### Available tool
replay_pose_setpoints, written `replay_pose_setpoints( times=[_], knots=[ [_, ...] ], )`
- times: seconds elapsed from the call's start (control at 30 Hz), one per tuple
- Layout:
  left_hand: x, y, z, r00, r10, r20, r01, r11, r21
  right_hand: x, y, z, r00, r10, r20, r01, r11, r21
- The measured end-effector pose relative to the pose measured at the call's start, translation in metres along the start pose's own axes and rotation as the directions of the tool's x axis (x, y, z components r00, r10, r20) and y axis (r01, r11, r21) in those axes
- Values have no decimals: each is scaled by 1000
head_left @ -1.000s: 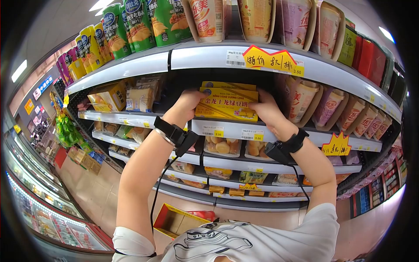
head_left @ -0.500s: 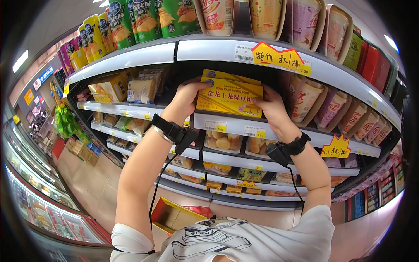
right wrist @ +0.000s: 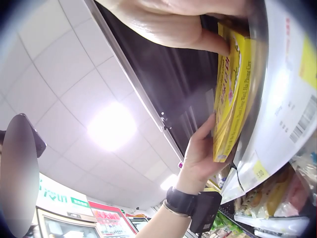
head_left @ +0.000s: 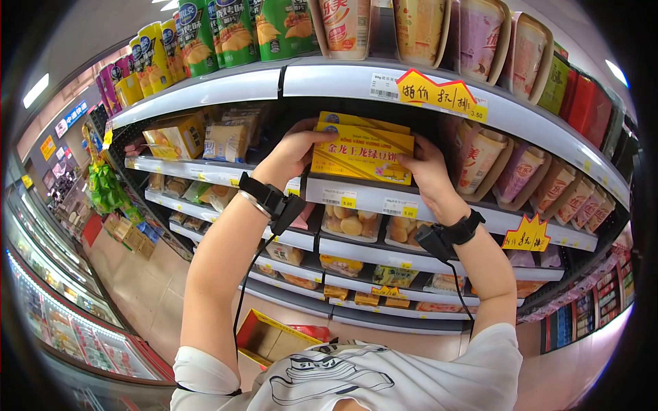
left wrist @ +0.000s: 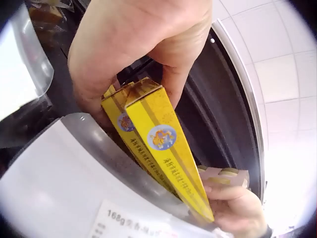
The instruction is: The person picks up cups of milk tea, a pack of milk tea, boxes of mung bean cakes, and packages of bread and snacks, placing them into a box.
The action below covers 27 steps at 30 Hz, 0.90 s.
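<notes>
A flat yellow box (head_left: 362, 154) with red Chinese lettering stands on edge on a supermarket shelf (head_left: 384, 198), with a second like box (head_left: 360, 121) right behind it. My left hand (head_left: 293, 152) grips the front box's left end, thumb over its top corner. At the box's other end my right hand (head_left: 423, 168) holds it with curled fingers. The left wrist view shows the two yellow boxes (left wrist: 161, 148) pinched under my left hand (left wrist: 138, 44). In the right wrist view, my right hand's thumb (right wrist: 198, 37) presses the box (right wrist: 229, 94).
Green snack cans (head_left: 226, 34) and cup packs (head_left: 411, 27) line the top shelf. Cup drinks (head_left: 521, 171) stand right of the boxes, snack packets (head_left: 226, 140) to the left. Lower shelves hold trays of pastries (head_left: 349, 226). An open yellow carton (head_left: 274, 342) lies on the floor. A freezer chest (head_left: 62, 315) runs along the left.
The view has shifted slightly. Both hands stay on the yellow box, which sits a little higher and more upright at the shelf front than a second ago.
</notes>
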<state>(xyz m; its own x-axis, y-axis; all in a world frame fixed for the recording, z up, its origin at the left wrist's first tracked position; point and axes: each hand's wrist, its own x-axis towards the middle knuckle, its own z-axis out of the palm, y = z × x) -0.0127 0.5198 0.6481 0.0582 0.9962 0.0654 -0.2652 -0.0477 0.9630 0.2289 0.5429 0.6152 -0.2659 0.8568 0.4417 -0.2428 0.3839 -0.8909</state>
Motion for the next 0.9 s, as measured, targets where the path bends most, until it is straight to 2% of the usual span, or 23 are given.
replay_pose_setpoints(
  times=[0.07, 0.13, 0.33, 0.4, 0.47, 0.5, 0.57, 0.63, 0.67, 0.77, 0.8, 0.87, 0.9],
  knots=[
    [-4, 1, 3, 996, 85, -2, -85, 996, -18, 0, 0, 2, 1000, -4, -3, 4, 1000, 12],
    [-11, 2, 7, 994, 103, -34, -103, 995, -10, -2, -4, 5, 998, -12, -58, 15, 998, 58],
    [-30, 4, 14, 975, 181, -131, -186, 982, -25, 7, 6, 6, 996, 24, -86, -5, 977, 211],
    [-33, 3, 15, 969, 201, -146, -207, 978, -27, 9, 1, 8, 997, 55, -48, -44, 978, 205],
    [-33, 0, 13, 955, 249, -159, -238, 968, 84, 13, -1, 9, 996, 87, -10, -83, 976, 200],
    [-32, -1, 9, 955, 248, -163, -237, 968, 85, 15, -1, 8, 997, 78, 23, -81, 977, 198],
    [-30, 0, 4, 940, 307, -150, -261, 929, 264, 19, 0, 6, 996, 71, 61, -82, 977, 197],
    [-33, 0, 2, 934, 326, -144, -270, 911, 311, 21, 0, 3, 990, 117, 77, -136, 930, 340],
    [-35, 0, 2, 929, 344, -133, -278, 891, 358, 22, 0, 2, 989, 119, 82, -140, 930, 341],
    [-41, 1, 6, 920, 377, -105, -324, 885, 335, 25, 0, -1, 995, 100, 22, -99, 883, 459],
    [-42, 1, 8, 920, 377, -109, -323, 885, 335, 25, 0, -1, 994, 102, 27, -103, 883, 458],
    [-47, 3, 13, 896, 439, -69, -402, 867, 295, 24, -3, 0, 999, 7, -44, 10, 920, 393],
    [-50, 4, 15, 896, 439, -72, -401, 867, 294, 24, -2, 1, 999, 9, -41, 8, 920, 393]
  ],
)
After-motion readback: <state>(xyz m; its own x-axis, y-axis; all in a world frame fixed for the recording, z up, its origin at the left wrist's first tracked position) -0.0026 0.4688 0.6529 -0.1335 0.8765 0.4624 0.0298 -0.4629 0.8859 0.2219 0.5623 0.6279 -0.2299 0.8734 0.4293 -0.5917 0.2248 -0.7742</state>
